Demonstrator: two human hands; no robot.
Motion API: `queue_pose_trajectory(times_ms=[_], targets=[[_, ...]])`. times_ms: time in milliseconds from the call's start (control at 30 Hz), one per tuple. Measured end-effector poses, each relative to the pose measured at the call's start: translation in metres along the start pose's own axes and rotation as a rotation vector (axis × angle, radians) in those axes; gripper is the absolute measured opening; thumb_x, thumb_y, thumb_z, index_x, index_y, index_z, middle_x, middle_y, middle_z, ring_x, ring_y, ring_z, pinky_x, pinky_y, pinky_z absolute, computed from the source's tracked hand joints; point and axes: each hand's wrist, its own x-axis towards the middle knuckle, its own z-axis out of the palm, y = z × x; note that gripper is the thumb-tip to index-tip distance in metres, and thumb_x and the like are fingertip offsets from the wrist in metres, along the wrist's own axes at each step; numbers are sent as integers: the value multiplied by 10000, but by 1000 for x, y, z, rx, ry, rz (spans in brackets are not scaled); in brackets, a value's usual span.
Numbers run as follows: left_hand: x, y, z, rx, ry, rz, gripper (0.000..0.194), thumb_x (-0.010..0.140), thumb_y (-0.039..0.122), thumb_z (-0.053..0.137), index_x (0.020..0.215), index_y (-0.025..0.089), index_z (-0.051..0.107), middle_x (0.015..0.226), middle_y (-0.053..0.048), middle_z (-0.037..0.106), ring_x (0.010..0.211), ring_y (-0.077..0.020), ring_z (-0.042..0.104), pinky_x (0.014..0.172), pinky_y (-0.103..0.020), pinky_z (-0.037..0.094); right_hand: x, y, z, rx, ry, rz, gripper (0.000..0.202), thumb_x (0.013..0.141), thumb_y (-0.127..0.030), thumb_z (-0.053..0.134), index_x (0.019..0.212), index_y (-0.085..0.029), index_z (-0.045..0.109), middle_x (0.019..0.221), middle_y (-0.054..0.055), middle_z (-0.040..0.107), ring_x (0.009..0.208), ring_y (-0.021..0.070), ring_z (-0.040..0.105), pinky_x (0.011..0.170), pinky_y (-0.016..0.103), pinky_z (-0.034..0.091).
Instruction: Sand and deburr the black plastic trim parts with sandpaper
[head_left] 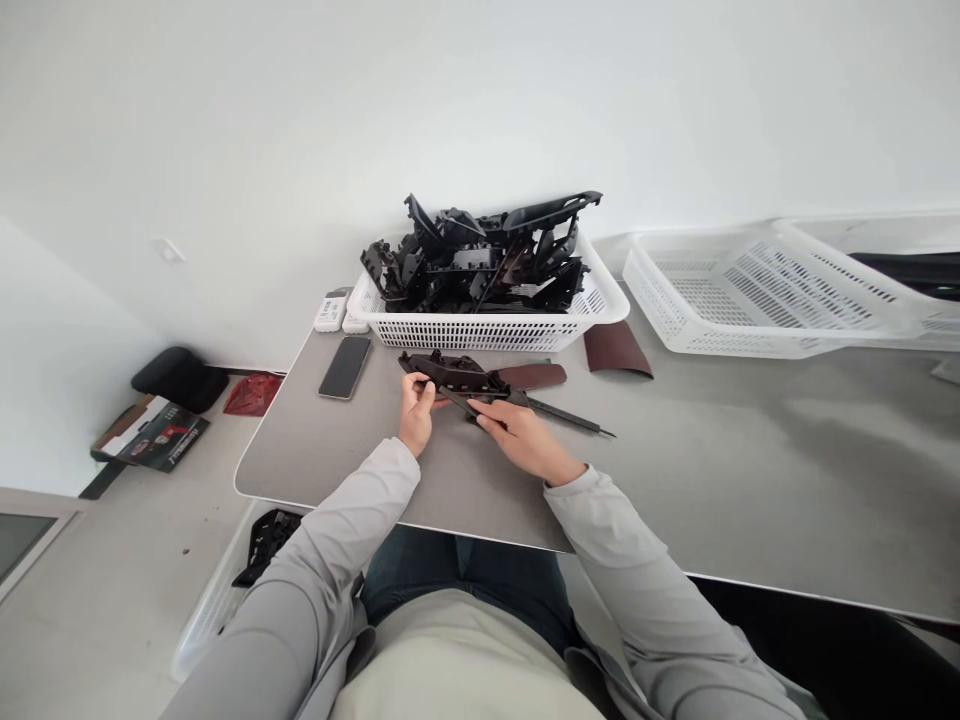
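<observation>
Basket, back of worktop: white, slotted (480, 333); heaped above its rim with black moulded parts (469, 262).
Basket, right of it: white, slotted (754, 343); overlapped at its right end by another.
Basket, far right: white (836, 262); long dark pieces (911, 272) held inside, cut off by view edge.
Basket, below left worktop edge: pale (206, 615); black pieces (262, 545) seen in it, partly covered by sleeve.
Workpiece: black part (450, 371), held just above worktop (697, 470), in front of heaped basket.
Left hand (416, 412): fingers closed on the part's near left edge.
Right hand (526, 440): fingers closed round slim dark tool (456, 400), index laid along it; tool angled at the part, contact unclear.
Beside right hand: dark rod (570, 414), thin-tipped; brown sheet (619, 350) nearer the baskets.
</observation>
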Motion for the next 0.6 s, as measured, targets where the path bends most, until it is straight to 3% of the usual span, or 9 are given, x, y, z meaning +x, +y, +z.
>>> queue_pose_trajectory(times_ms=[133, 300, 467, 600], targets=[[0, 2, 1, 4, 19, -2, 504, 650, 529, 718, 899, 231, 397, 802, 30, 481, 695, -103, 549, 649, -276, 530, -1, 0, -2, 30, -13, -18, 392, 911, -273, 424, 1232, -168, 622, 929, 101, 699, 842, 220, 643, 766, 351, 502], [6, 1, 0, -63, 92, -29, 557, 614, 468, 761, 905, 238, 345, 769, 54, 524, 585, -96, 599, 652, -307, 542, -1, 5, -7, 122, 159, 26, 386, 904, -313, 435, 1218, -202, 629, 990, 87, 701, 875, 213, 647, 801, 349, 506], [11, 3, -2, -177, 166, -113, 492, 697, 446, 709, 920, 243, 321, 690, 74, 535, 545, -124, 640, 641, -299, 531, -1, 11, -10, 193, 236, 158, 511, 886, -361, 455, 1365, -187, 485, 799, 47, 692, 616, 172, 598, 650, 342, 527], [12, 8, -2, -228, 153, -215, 429, 730, 399, 691, 898, 236, 332, 672, 70, 544, 532, -118, 636, 628, -276, 514, -1, 10, -12, 241, 244, 190, 591, 882, -352, 464, 1434, -161, 372, 812, 57, 716, 640, 169, 615, 674, 339, 529]])
